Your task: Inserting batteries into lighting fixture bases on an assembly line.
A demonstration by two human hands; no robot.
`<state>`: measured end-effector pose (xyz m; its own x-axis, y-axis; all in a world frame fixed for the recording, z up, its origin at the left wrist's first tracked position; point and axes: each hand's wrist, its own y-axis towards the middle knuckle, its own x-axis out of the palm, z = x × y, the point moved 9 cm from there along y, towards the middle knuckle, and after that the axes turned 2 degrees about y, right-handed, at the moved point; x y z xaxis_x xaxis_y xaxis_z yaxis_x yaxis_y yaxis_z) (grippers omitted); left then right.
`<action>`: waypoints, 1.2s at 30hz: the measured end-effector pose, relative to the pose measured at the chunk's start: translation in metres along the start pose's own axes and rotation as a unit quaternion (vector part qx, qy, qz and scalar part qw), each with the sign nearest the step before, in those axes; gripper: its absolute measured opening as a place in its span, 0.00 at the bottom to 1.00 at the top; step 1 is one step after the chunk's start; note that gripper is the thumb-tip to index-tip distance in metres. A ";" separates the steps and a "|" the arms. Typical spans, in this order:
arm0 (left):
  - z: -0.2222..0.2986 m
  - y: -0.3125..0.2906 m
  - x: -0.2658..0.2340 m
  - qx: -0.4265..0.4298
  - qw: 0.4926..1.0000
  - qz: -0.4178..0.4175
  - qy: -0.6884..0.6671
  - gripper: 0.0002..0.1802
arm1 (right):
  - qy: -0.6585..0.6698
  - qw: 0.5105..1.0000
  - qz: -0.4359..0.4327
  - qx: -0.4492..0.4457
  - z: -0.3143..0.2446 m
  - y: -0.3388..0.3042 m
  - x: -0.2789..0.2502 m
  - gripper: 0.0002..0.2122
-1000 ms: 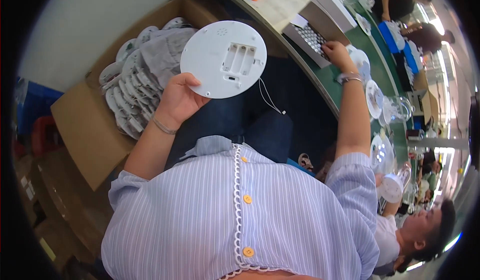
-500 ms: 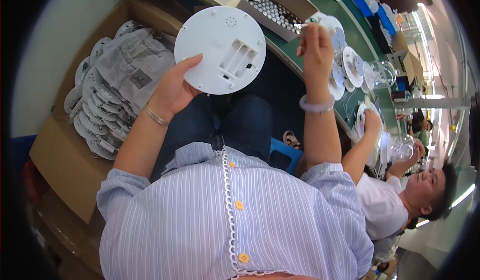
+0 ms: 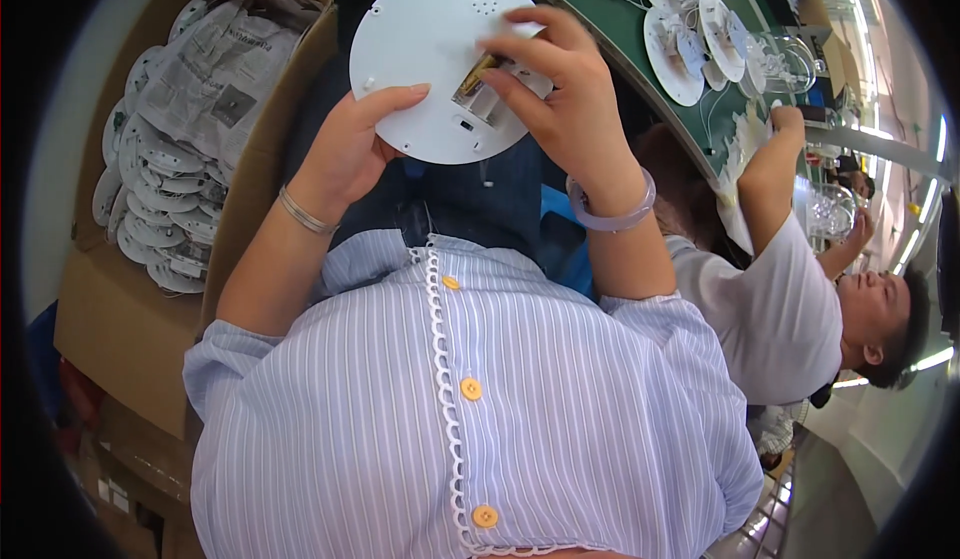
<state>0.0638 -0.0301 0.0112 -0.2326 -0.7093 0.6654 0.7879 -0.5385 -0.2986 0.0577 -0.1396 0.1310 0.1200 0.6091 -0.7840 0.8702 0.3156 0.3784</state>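
My left hand (image 3: 350,149) grips the lower left edge of a round white plastic housing (image 3: 415,44), thumb on its face and fingers behind it. The housing is held above my lap, its back with a cluster of small holes and a battery compartment facing me. Over that compartment my right hand (image 3: 570,89) is bent, thumb and fingers closed at a gold-and-dark battery (image 3: 475,81) that lies in the bay. Part of the compartment is hidden behind these fingers, which are partly blurred.
On my left stands an open cardboard box (image 3: 130,359) with many stacked round white housings (image 3: 155,209) and a crumpled printed sheet (image 3: 215,74). A green workbench (image 3: 612,21) to the right bears more round housings (image 3: 670,54). A co-worker (image 3: 765,309) sits close on my right.
My right hand has come from beside the battery carton on the bench to the housing. A battery now shows in the previously bare compartment. The view has shifted.
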 end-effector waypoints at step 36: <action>0.027 0.006 -0.028 0.088 0.994 0.067 0.013 0.23 | 0.227 0.952 0.015 0.206 0.061 0.026 0.036 0.20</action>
<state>0.0904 -0.0015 0.0094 -0.1308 -0.7823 0.6090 0.8997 -0.3516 -0.2585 0.1134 -0.1536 0.0825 0.0103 0.8943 -0.4473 0.9944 0.0381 0.0990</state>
